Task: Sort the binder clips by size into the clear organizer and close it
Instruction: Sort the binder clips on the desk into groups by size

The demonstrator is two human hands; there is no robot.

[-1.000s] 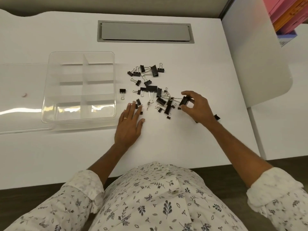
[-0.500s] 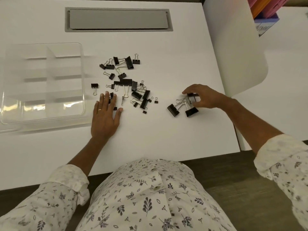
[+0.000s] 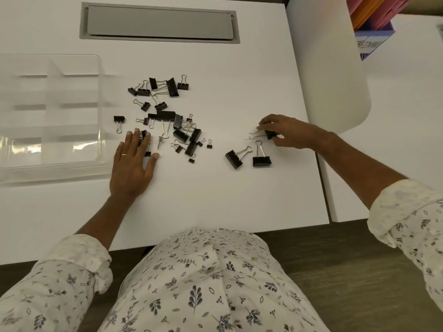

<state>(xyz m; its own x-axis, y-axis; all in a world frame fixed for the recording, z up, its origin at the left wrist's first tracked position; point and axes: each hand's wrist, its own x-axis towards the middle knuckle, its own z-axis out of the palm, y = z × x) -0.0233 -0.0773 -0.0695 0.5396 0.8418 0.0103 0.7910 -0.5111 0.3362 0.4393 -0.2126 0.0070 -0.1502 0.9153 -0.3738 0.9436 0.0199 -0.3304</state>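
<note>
Left hand (image 3: 130, 164): lies flat on the white desk (image 3: 215, 200), fingers straight and released, fingertips resting on a few small clips at the near left edge of the main heap of binder clips (image 3: 165, 115). Right hand (image 3: 287, 133): well apart to the right, fingers curled and pinching one black binder clip (image 3: 270, 134), its wire handles pointing left just above the desk. Two medium clips (image 3: 233, 159) and (image 3: 261, 161) lie side by side on the desk just near of that hand, apart from the heap. The heap is mixed in size and sits at desk centre. A lone clip (image 3: 119, 119) lies just beside the clear organizer (image 3: 54, 97), which stands at the left edge, dividers visible, outline blurred. A grey cable hatch (image 3: 159, 22) sits at the far side.
</note>
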